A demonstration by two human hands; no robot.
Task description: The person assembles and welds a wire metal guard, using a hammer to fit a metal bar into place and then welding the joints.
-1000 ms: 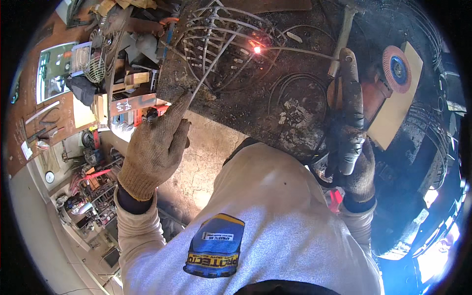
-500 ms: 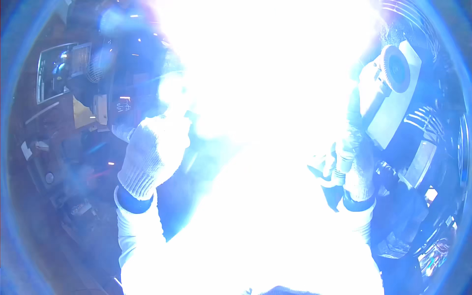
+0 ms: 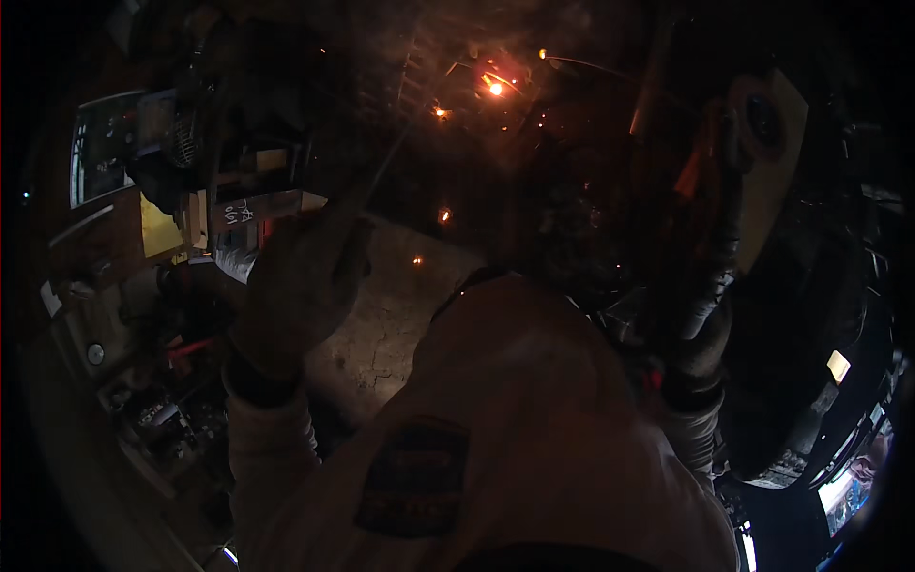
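- Gripping a thin welding rod, the gloved left hand is raised at centre left; its fingers are closed around the rod's lower end.
- Welding rod: slim, straight, slanting up and to the right from the left hand toward the glowing spot at upper centre.
- Glowing spot: orange-white, small, set among faint wire or bar shapes too dark to make out; scattered orange sparks lie below and beside it.
- Right hand: gloved, at centre right, wrapped around the lower part of a dark, upright, handled tool; the grip is closed, the finger detail lost in shadow.
- Handled tool: rises from the right hand toward a pale rounded panel at upper right.
- Sleeves and chest: pale work garment with a dark patch on the front, filling the lower centre.
- Floor: cracked, grey, visible between the left hand and the garment.
- Cluttered shelves: boxes and small items at far left, dim.
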